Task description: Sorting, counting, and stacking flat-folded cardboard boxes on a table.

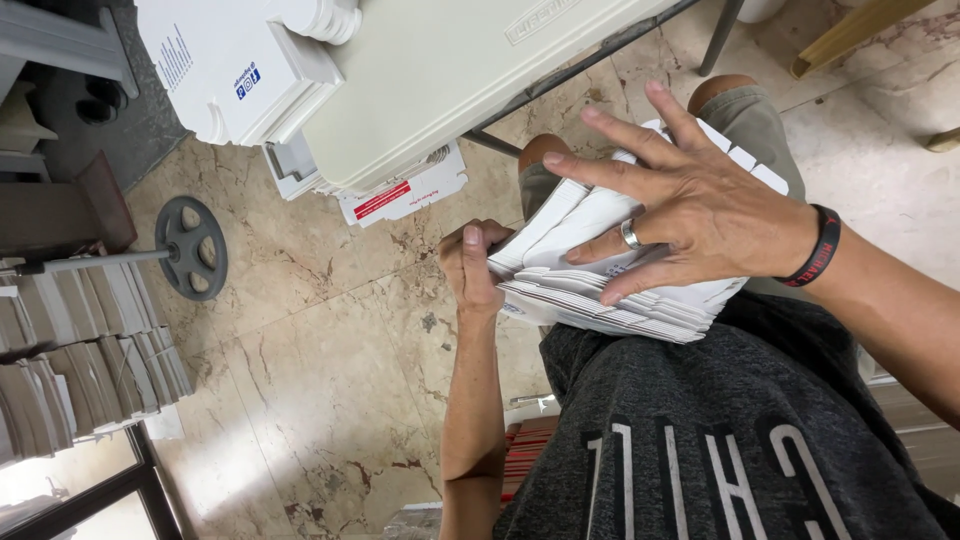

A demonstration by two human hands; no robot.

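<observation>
Currently, the stack of flat white cartons (610, 285) lies on the lap, long axis 10-to-4 o'clock. Left hand (470, 265) grips its 9 o'clock end; right hand (690, 205), fingers spread wide, presses on top.

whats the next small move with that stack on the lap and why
Probably nudge the top sheets square: the stack of flat white cartons is fanned out, with the right hand pressed flat on top and the left hand gripping its end.
</observation>
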